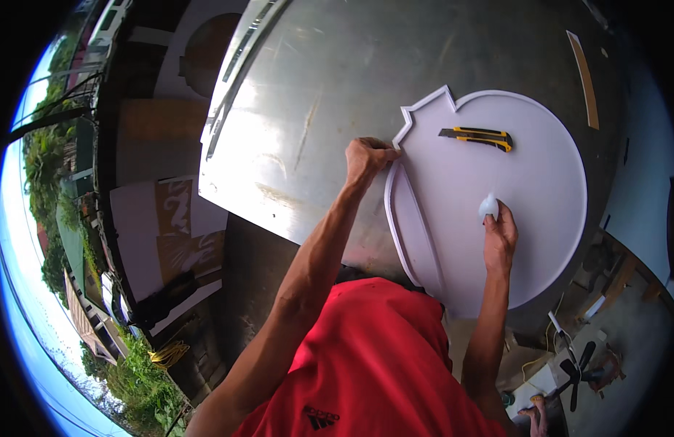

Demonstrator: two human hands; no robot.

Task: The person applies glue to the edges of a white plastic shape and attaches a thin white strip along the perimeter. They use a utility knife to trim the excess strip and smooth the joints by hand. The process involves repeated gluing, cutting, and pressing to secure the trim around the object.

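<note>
A large round white foam board [512,218] with a raised rim and a notched top lies on a metal table [330,95]. My left hand [366,156] pinches a thin white strip [417,233] at the board's left edge, near the notch. That strip runs down along the board's left side. My right hand [499,237] rests on the board and holds a small translucent white bottle [488,206], tip pointing away from me. A yellow and black utility knife [479,137] lies on the board's upper part, apart from both hands.
A thin brown strip [586,76] lies at the table's far right. Cut white and brown boards [169,233] lean left of the table. A black fan [576,368] and yellow cord lie on the floor at lower right. My red shirt fills the bottom.
</note>
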